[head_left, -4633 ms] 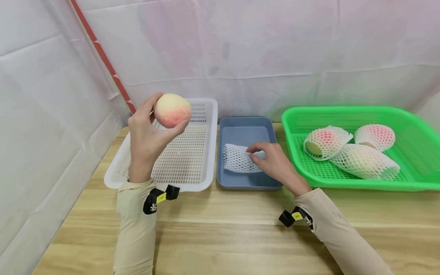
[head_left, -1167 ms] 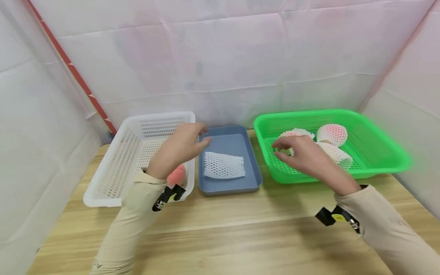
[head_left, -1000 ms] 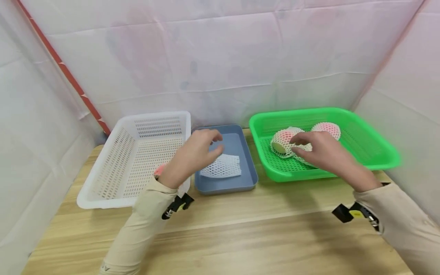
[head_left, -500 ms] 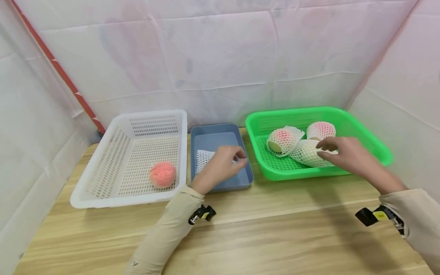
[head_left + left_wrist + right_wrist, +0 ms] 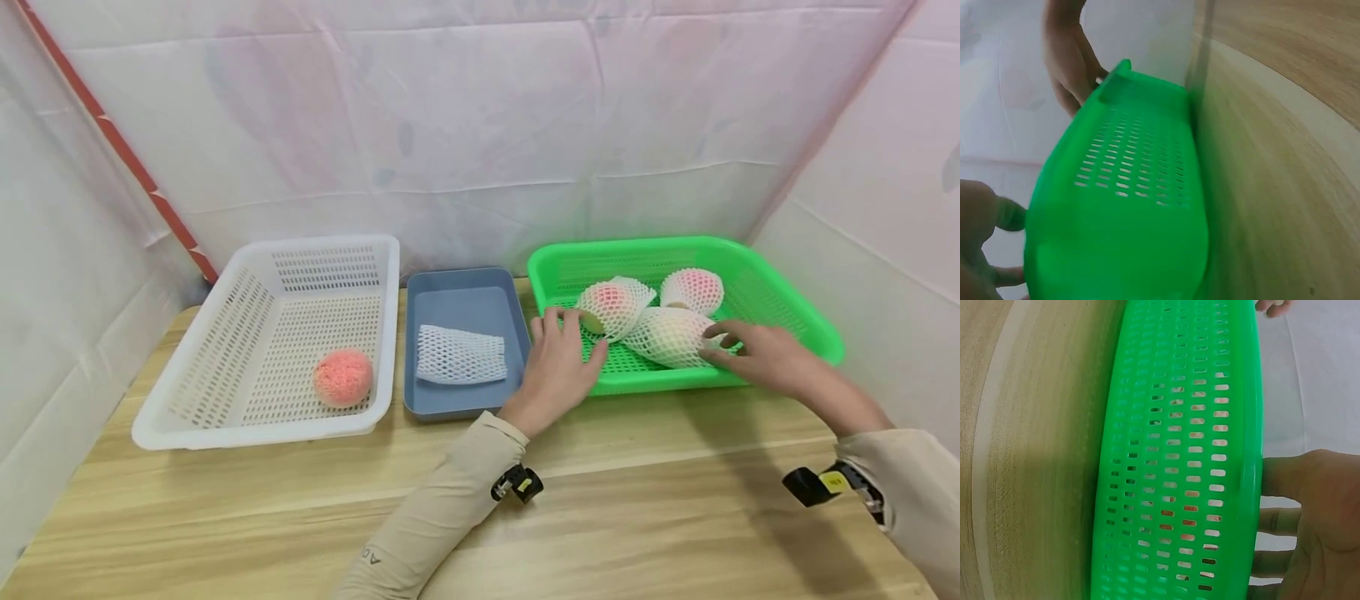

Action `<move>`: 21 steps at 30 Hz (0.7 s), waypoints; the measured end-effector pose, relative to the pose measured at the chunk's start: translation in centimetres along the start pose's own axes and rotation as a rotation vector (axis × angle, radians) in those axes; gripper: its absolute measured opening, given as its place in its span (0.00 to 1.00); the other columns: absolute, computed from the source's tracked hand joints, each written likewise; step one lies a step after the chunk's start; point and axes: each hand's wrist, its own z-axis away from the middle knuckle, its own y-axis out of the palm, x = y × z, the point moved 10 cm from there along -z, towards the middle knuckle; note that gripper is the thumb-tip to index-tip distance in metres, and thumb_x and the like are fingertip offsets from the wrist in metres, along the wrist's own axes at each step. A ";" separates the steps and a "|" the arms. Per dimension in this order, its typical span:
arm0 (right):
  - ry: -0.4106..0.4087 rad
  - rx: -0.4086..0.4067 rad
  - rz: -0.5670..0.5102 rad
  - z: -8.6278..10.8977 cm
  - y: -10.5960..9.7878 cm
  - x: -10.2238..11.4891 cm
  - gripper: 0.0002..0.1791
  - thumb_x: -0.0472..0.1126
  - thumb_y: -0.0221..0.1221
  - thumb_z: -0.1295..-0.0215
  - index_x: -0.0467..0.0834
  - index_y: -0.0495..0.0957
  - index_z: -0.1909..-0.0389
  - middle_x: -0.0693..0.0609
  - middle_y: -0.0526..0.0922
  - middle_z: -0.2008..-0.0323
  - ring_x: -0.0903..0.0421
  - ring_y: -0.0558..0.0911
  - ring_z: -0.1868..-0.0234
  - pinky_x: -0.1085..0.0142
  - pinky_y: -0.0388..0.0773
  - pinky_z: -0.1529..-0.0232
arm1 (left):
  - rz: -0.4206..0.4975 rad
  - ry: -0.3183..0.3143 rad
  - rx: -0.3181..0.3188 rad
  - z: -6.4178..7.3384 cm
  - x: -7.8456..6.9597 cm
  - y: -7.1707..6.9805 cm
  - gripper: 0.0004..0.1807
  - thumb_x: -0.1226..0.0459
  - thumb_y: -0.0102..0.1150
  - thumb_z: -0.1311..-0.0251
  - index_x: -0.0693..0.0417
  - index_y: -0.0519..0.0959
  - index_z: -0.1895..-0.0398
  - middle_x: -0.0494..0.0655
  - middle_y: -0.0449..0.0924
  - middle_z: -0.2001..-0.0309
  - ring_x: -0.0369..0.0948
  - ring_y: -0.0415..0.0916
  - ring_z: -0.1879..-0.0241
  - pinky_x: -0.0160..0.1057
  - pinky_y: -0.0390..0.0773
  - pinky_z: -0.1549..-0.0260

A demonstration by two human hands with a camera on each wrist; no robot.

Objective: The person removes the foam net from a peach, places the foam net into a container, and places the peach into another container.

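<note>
In the head view, several peaches in white foam net sleeves lie in the green basket (image 5: 607,379). My left hand (image 5: 558,362) reaches over its near left corner, fingers spread, close to the left netted peach (image 5: 609,307). My right hand (image 5: 765,354) is at the right end of the front netted peach (image 5: 671,335); its fingertips are at the sleeve, but contact is unclear. The back netted peach (image 5: 693,290) lies behind that one. In the right wrist view, the right fingers (image 5: 1279,522) extend over the rim, their tips hidden by the basket wall.
A bare pink peach (image 5: 342,377) sits in the white basket (image 5: 262,433) at left. Between the baskets stands a blue-grey tray (image 5: 461,300) holding an empty foam net sleeve (image 5: 461,356). All stand on a wooden table (image 5: 300,517) before white cloth walls.
The left hand let go of the peach in the white basket, then crossed rightward over the tray to the green basket. My right hand moved from the foam sleeve to the netted peaches.
</note>
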 end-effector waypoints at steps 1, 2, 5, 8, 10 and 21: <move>0.003 0.002 -0.003 0.0 0.0 0.0 0.25 0.48 0.52 0.28 0.30 0.70 0.44 0.26 0.78 0.55 0.34 0.81 0.59 0.43 0.78 0.62 | -0.015 -0.007 -0.020 -0.1 0.3 -0.1 0.23 0.55 0.52 0.32 0.59 0.69 0.40 0.54 0.64 0.43 0.46 0.60 0.48 0.36 0.70 0.56; 0.001 0.000 -0.004 0.0 0.0 0.1 0.25 0.48 0.52 0.28 0.29 0.70 0.44 0.26 0.78 0.55 0.35 0.81 0.59 0.43 0.78 0.63 | -0.031 -0.022 -0.041 -0.2 0.7 -0.2 0.23 0.56 0.53 0.33 0.59 0.68 0.40 0.55 0.63 0.44 0.47 0.59 0.48 0.36 0.70 0.55; 0.003 0.004 -0.005 -0.1 -0.1 0.5 0.26 0.49 0.53 0.29 0.29 0.69 0.44 0.26 0.77 0.54 0.34 0.80 0.59 0.44 0.78 0.63 | -0.097 -0.102 -0.065 -0.3 2.3 -0.3 0.27 0.56 0.55 0.37 0.60 0.65 0.40 0.55 0.62 0.47 0.47 0.61 0.51 0.37 0.71 0.57; 0.024 0.016 -0.014 -0.4 -0.1 0.8 0.28 0.50 0.55 0.31 0.29 0.67 0.44 0.26 0.77 0.54 0.31 0.79 0.57 0.44 0.77 0.63 | -0.120 -0.214 -0.002 -0.3 4.0 -0.2 0.31 0.50 0.55 0.39 0.60 0.61 0.42 0.55 0.62 0.52 0.46 0.66 0.60 0.38 0.73 0.68; 0.045 0.033 -0.032 -0.7 0.1 0.8 0.31 0.51 0.56 0.32 0.29 0.64 0.43 0.24 0.76 0.53 0.28 0.77 0.56 0.43 0.77 0.62 | -0.118 -0.275 0.066 -0.2 4.8 0.1 0.33 0.45 0.52 0.38 0.61 0.59 0.43 0.56 0.63 0.54 0.46 0.69 0.67 0.38 0.72 0.75; 0.097 0.057 0.021 -1.9 0.2 0.5 0.43 0.52 0.62 0.37 0.22 0.57 0.39 0.27 0.77 0.60 0.30 0.77 0.58 0.41 0.76 0.60 | -0.215 -0.353 0.293 0.3 5.1 1.4 0.34 0.40 0.34 0.31 0.60 0.63 0.40 0.63 0.66 0.48 0.55 0.66 0.47 0.54 0.69 0.48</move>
